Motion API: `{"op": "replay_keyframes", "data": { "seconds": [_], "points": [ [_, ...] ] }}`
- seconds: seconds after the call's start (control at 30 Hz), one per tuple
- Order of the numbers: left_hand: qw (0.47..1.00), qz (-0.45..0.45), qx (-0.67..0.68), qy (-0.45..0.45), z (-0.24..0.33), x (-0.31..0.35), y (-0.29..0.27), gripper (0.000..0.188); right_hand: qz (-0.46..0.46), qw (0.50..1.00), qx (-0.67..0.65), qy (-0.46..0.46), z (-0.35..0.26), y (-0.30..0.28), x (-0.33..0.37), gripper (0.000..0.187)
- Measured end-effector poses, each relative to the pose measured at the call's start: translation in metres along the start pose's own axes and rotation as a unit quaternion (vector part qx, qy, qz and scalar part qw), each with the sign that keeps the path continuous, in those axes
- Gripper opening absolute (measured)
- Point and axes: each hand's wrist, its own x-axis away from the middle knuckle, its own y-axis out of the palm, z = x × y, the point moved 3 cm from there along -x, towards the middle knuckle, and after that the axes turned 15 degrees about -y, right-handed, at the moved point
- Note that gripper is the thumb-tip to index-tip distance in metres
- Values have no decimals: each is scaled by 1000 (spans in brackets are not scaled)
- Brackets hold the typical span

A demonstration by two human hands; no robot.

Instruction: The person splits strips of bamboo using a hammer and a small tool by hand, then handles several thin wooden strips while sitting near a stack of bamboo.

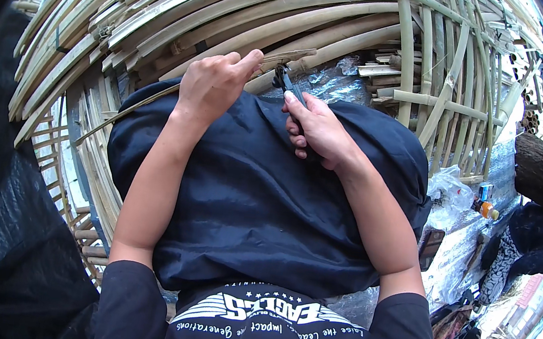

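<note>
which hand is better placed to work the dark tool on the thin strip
Probably the right hand: it grips the dark tool by its handle, with the head pointing away from the body. The left hand appears to hold the thin strip, so it seems better placed for steadying.

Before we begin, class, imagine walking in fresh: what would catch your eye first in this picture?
Probably the big stack of bamboo lengths sweeping across the top and upper left. Next, near the upper middle, the left hand holding a thin strip and the right hand gripping a dark-handled tool, both above dark cloth spread over the lap.
</note>
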Motion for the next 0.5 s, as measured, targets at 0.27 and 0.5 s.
{"op": "replay_keyframes", "data": {
  "seconds": [0.27,0.5],
  "points": [
    [1000,7,4,-20,-4,-6,5,11,14,999,36,-35,-1,0,-1,33],
    [999,-3,10,-30,-2,-7,4,13,18,998,42,-41,1,1,0,32]
  ]
}}
